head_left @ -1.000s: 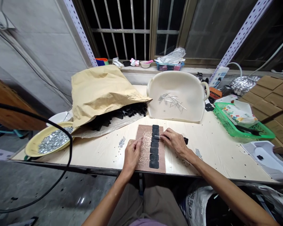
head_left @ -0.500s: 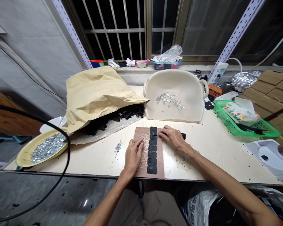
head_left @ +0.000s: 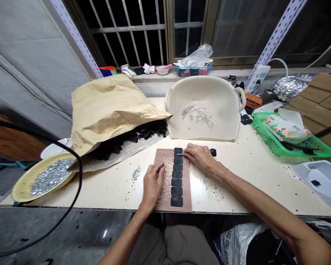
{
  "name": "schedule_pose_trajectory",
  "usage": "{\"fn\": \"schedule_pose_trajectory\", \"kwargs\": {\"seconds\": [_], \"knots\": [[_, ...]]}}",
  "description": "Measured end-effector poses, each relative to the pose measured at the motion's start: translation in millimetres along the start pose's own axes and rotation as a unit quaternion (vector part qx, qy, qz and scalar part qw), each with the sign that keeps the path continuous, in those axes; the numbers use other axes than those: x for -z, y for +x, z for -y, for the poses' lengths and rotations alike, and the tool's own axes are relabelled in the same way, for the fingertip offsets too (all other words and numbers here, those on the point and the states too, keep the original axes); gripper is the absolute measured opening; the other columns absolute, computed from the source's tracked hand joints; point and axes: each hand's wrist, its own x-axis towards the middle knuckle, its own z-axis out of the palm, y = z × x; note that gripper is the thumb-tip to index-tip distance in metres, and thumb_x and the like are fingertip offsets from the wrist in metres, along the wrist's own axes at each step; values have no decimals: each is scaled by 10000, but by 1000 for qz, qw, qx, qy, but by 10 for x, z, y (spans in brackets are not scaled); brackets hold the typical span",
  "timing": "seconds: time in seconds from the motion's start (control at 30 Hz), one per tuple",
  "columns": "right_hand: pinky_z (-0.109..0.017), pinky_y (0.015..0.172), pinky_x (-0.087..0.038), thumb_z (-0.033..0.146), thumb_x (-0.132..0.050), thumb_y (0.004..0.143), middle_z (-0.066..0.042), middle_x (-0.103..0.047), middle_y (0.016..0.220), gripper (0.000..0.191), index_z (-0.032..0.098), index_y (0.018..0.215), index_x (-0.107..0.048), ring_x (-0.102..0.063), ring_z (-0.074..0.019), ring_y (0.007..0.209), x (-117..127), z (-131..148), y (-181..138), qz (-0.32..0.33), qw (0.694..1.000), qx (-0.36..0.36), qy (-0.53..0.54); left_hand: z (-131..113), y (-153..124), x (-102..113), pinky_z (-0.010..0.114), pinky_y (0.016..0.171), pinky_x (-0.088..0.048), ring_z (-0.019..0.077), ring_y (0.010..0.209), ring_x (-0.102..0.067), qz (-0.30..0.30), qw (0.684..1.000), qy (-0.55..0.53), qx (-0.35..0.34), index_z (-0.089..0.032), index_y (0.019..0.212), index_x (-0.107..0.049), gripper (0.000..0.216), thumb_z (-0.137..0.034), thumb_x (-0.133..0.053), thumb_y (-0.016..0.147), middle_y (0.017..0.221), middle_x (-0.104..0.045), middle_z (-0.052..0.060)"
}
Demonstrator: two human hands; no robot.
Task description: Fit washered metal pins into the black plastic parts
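Note:
A brown board (head_left: pixel 165 182) lies at the table's near edge with a column of several black pads (head_left: pixel 177 173) on it. My right hand (head_left: pixel 199 157) is closed in a pinch on a thin metal pin (head_left: pixel 182 154), its tip at the second pad from the top. My left hand (head_left: pixel 152 182) rests on the board's left side, fingers curled and pinched over tiny silver bits scattered there; whether it holds one I cannot make out. A black pad (head_left: pixel 213 152) lies just beyond my right hand.
A cream tray (head_left: pixel 226 110) holds loose metal pins behind the board. A tan paper bag (head_left: pixel 110 106) spills black parts at left. A yellow dish (head_left: pixel 22 187) of silver pieces sits at far left, a green basket (head_left: pixel 267 141) at right, a white container (head_left: pixel 317 180) beside it.
My right hand with the pin has moved up the pad column, from about the third pad to the second. My left hand has barely moved. The camera view has shifted slightly.

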Motion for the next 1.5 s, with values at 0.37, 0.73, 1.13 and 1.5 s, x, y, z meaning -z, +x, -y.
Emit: {"fn": "schedule_pose_trajectory", "kwargs": {"seconds": [0.37, 0.73, 1.13, 1.5], "knots": [[-241, 515, -398, 322, -364, 963, -13, -586, 726, 327, 198, 844, -641, -510, -113, 604, -27, 160, -184, -28, 995, -2, 95, -33, -20, 12, 323, 812, -463, 199, 911, -599, -27, 1000, -1, 10, -189, 1134, -605, 309, -297, -447, 892, 1018, -636, 76], [-229, 516, -373, 203, -352, 958, -18, -585, 740, 313, 182, 803, -624, -492, -113, 639, -121, 156, -154, -29, 996, 49, 72, -40, -8, 2, 320, 781, -467, 192, 858, -598, -27, 999, 14, 19, -178, 1134, -598, 309, -298, -447, 892, 1001, -639, 78], [-201, 488, -345, 150, -358, 948, -15, -560, 696, 301, 167, 749, -584, -463, -118, 654, -94, 129, -54, 22, 985, 166, 36, -54, -3, 7, 304, 753, -455, 175, 809, -583, -32, 999, 11, 29, -160, 1135, -599, 322, -307, -452, 888, 999, -635, 77], [-213, 508, -315, 185, -350, 963, -23, -581, 762, 303, 171, 797, -603, -474, -128, 715, -96, 54, -2, 40, 982, 185, 13, -22, -14, -8, 307, 744, -460, 172, 783, -577, -30, 999, 16, 14, -150, 1143, -593, 327, -289, -437, 892, 927, -626, 70]]}}
